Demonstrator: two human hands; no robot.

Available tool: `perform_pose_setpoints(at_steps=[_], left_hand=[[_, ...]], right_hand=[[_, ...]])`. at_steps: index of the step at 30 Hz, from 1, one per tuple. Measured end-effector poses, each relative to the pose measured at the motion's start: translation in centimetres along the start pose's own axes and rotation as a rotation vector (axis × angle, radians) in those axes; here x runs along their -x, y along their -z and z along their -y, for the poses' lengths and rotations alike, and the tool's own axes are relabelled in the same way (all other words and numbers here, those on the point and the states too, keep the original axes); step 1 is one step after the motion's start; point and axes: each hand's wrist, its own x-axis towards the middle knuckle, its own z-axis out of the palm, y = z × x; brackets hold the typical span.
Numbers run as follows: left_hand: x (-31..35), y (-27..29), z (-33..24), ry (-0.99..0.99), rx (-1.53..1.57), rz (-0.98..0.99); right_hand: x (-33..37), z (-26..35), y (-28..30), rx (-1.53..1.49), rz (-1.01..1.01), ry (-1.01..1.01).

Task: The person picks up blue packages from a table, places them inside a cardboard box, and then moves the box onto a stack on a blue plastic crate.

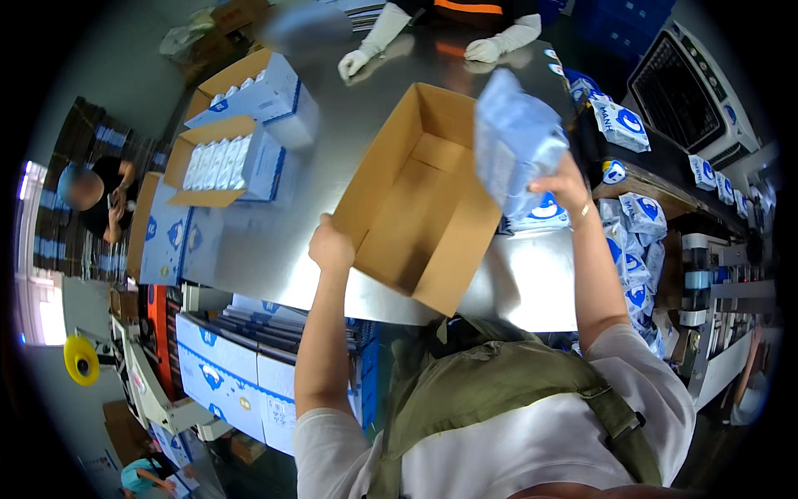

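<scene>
Bracing one open, rectangular, brown-lined cardboard box (378, 179) with the left hand (332, 243); clenching the near end of its left rim between those fingers. Lies on the shiny grey metal tabletop (332, 125), mouth up, showing bare bottom and walls; cannot tell whether slightly tilted.

Grasping, in the right hand (564, 183), a soft, pale-blue-and-white plastic packet (511, 133), blurred; cannot tell whether single or doubled. Held at the box's right side, partly screening its rim, with fingers closed round the lower end; cannot tell whether touching the cardboard.

Listing beneath the right hand: a white packet with blue print (544, 214). Listing farther left: pale-blue-and-white cartons (274, 170) holding rows of white packets (218, 164). Listing at right: a dark conveyor (665, 165) bearing similar packs (620, 125). Listing opposite: a co-worker's white-gloved hands (353, 63).

Classing the step, by judgement, as loading, apparently at its start. Calling next, seemingly, for steadying the box, lowering the packet through its mouth, then loosening the right fingers.
</scene>
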Motion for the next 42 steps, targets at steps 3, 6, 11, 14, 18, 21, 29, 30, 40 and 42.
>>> perform_pose_setpoints(at_steps=[3, 6, 11, 14, 18, 21, 29, 30, 40, 42], left_hand=[[0.3, 0.4, 0.6, 0.011, 0.082, -0.02], [0.1, -0.2, 0.9, 0.038, 0.189, -0.092], [0.4, -0.1, 2.6, -0.101, 0.007, -0.033], [-0.7, 0.7, 6.2, -0.158, -0.029, -0.096], [-2.3, 4.5, 6.5, -0.002, -0.059, -0.008], [-3.7, 4.1, 3.1, -0.153, -0.142, -0.315], [11.8, -10.4, -18.3, -1.078, -0.093, 0.195], [12.2, -12.3, -18.4, -1.077, -0.105, 0.235], [13.5, -14.7, -19.4, -0.911, -0.185, 0.331], [13.7, -15.0, -19.2, -0.885, -0.201, 0.322]], right_hand=[[-4.1, -1.4, -8.0, -0.138, 0.386, -0.343], [-5.4, -10.6, -17.3, -0.038, 0.876, -0.602], [-0.7, -12.4, -21.7, 0.675, 0.649, 0.072], [0.2, -5.5, -15.3, 0.738, 0.359, 0.41], [1.9, -5.2, -1.1, 1.323, 0.103, 0.204], [5.1, -11.8, 5.8, 1.654, 0.196, -0.284], [2.5, -13.5, 4.4, 0.837, 0.561, -0.506], [4.1, -14.3, 4.3, 0.701, 0.581, -0.537], [-4.3, -5.3, 28.6, 1.86, -0.351, -0.081], [-8.2, -5.4, 30.3, 1.84, -0.199, -0.167]])
